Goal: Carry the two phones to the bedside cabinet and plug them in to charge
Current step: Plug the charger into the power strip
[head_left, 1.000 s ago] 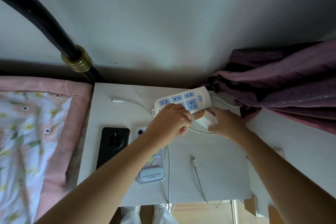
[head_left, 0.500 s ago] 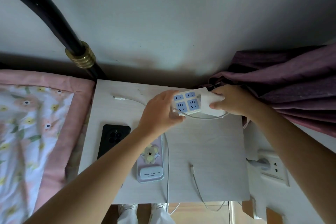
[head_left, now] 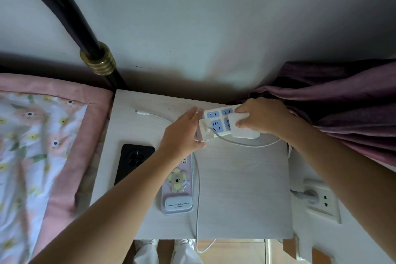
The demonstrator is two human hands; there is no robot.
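Two phones lie face down on the white bedside cabinet (head_left: 242,191): a black phone (head_left: 134,162) at the left and a phone in a lilac koala case (head_left: 177,188) beside it, partly under my left forearm. At the cabinet's back stands a white power strip (head_left: 216,123) with blue sockets. My left hand (head_left: 182,135) grips its left end, where a small white plug (head_left: 207,134) sits. My right hand (head_left: 261,117) holds a white charger block (head_left: 244,128) pressed onto the strip's right part. A white cable runs from the strip down the cabinet front.
A loose white cable end (head_left: 141,112) lies at the cabinet's back left. A bed with a pink floral cover (head_left: 42,146) and a black bedpost (head_left: 94,55) are at the left. A purple curtain (head_left: 342,103) hangs at the right, above a wall socket (head_left: 321,199).
My right hand carried the charger block from the strip's front edge up onto its right sockets. My left hand shifted to the strip's left end. The strip sits further back.
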